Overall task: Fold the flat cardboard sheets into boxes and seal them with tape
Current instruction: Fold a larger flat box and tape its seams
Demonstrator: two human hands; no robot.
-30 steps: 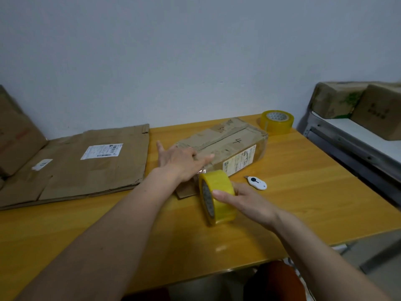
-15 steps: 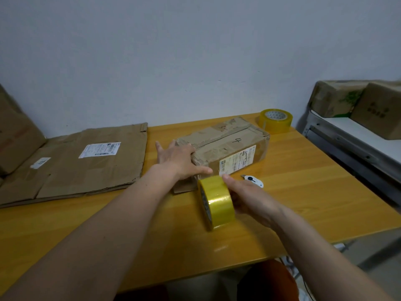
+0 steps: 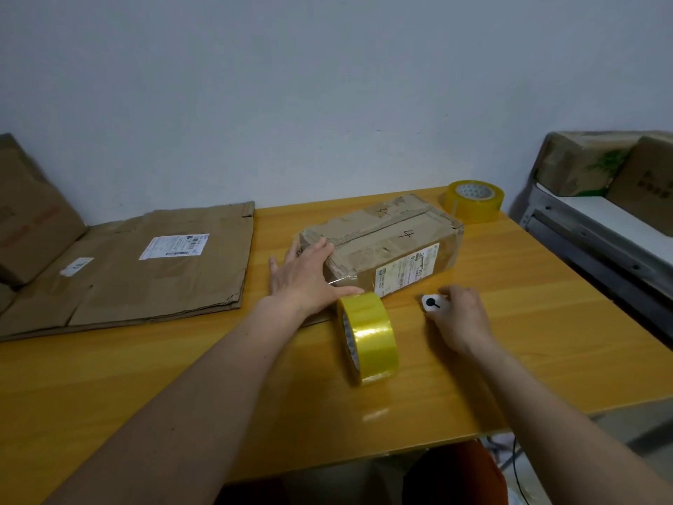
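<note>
- On the yellow wooden counter [image 3: 546, 340], near its far edge, lies a folded cardboard box [image 3: 386, 246], long and low, worn and creased, with a "4" handwritten on its top and a white printed label on its near side.
- Clear tape runs along the box's top seam and down over its near left end, where a shiny strand stretches toward the roll.
- Upright on its edge just in front of the box stands a roll of yellow tape [image 3: 368, 337], its open core facing left.
- The left hand [image 3: 306, 278] lies flat with fingers straight, palm pressed over the box's near left corner, fingertips up on the top and thumb stretched toward the roll; this grip is open and holds nothing.
- The right hand [image 3: 460, 318] rests on the counter to the right of the roll and just in front of the box's label; its fingers curl around a small white cutter [image 3: 431, 304] with a black button, so this grip is closed on the cutter.
- The roll stands between the two hands, touched by neither so far as can be seen, though the left thumb comes very close to its top.
- Flat cardboard sheets [image 3: 145, 275] with white labels lie stacked at the left of the counter, well apart from the box.
- A second roll of yellow tape [image 3: 473, 200] lies flat at the far right corner, just behind the box.
- More boxes [image 3: 601, 165] sit on a grey shelf [image 3: 590, 235] at the right.
</note>
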